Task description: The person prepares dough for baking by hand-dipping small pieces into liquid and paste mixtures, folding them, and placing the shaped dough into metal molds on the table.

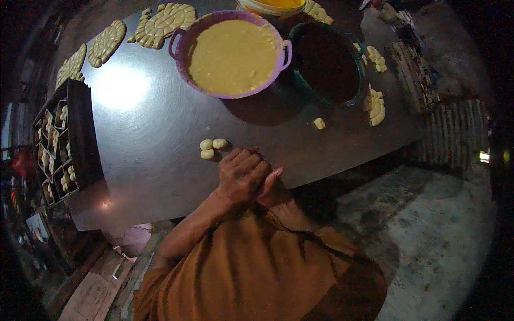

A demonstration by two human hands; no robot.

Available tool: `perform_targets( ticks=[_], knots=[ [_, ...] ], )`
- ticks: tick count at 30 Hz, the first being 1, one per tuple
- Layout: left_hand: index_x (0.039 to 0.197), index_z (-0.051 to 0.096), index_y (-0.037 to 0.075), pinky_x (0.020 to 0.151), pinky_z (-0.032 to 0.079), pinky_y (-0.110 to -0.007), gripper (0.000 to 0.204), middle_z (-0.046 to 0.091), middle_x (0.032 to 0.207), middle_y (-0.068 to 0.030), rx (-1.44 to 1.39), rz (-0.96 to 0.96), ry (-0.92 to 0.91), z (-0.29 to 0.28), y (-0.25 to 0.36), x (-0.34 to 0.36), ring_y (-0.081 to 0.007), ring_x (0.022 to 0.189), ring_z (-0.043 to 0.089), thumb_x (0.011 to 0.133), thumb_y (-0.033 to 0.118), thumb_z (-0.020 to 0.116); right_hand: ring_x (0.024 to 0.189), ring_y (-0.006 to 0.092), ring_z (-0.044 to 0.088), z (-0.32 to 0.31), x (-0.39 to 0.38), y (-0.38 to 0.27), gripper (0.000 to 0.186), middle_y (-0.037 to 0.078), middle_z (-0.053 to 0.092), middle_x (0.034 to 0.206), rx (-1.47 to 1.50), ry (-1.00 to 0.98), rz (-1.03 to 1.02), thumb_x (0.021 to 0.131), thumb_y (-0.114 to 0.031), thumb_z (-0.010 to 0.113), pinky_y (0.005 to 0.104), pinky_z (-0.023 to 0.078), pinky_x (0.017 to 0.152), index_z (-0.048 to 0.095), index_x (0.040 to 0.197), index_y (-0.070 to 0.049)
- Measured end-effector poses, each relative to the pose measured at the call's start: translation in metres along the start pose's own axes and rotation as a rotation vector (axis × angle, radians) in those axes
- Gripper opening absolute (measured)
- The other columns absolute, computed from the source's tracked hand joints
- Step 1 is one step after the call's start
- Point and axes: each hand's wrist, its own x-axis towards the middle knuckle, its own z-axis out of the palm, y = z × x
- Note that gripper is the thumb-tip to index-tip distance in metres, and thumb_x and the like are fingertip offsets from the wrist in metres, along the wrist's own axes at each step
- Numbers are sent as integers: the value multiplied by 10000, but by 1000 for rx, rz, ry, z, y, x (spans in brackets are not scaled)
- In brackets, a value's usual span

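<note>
Close to the table's near edge, my left hand [241, 174] is closed and pressed against my right hand [272, 188]. The right hand's fingers are folded in under the left, with its thumb showing. Whatever lies between the palms, if anything, is hidden. Just beyond and left of them sit three small pale dough balls [207, 145], touching one another. A purple two-handled basin [179, 53] holding a pale yellow, pasty mass [233, 56] stands farther off. To its right is a dark green basin [360, 85] with dark brown contents [327, 61].
Round clusters of dough pieces [166, 25] lie along the metal table's [160, 117] far left edge. A compartmented metal tray [80, 134] with dough balls stands at left. More dough pieces [377, 107] and one lone piece [319, 123] lie at right. A yellow-rimmed tub [273, 6] stands behind.
</note>
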Motion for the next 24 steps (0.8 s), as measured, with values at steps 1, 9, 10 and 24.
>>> perform_targets(
  ticks=[1, 9, 10, 24],
  knots=[
    [896, 616, 47, 724, 503, -425, 237, 607, 844, -123, -88, -48, -44, 3, -1, 1, -326, 830, 634, 803, 235, 726, 888, 164, 632, -2, 0, -2, 313, 46, 659, 1020, 3, -20, -17, 904, -220, 650, 273, 520, 788, 635, 1178, -70],
    [1153, 575, -9, 887, 467, -375, 367, 618, 1109, -166, -796, -413, -100, 22, -11, 21, -297, 1045, 604, 929, 279, 614, 962, 190, 643, -3, 2, -74, 323, 61, 664, 1099, -252, -28, -412, 904, -134, 654, 293, 529, 850, 616, 1208, -35],
    [1174, 579, -2, 902, 463, -368, 357, 622, 1129, -154, -818, -527, -155, 25, -13, 15, -275, 1062, 601, 942, 268, 602, 971, 193, 644, -2, -2, -96, 325, 63, 665, 1109, -359, -9, -508, 904, -124, 654, 296, 530, 858, 614, 1212, -30],
    [1051, 649, -2, 928, 464, -325, 181, 687, 1038, -92, -619, -965, -19, -52, -57, -48, -179, 988, 633, 979, 139, 562, 703, 121, 613, 46, 84, -326, 265, 61, 742, 844, -2295, 209, 23, 776, -33, 713, 328, 481, 642, 756, 1033, -83]
  ],
)
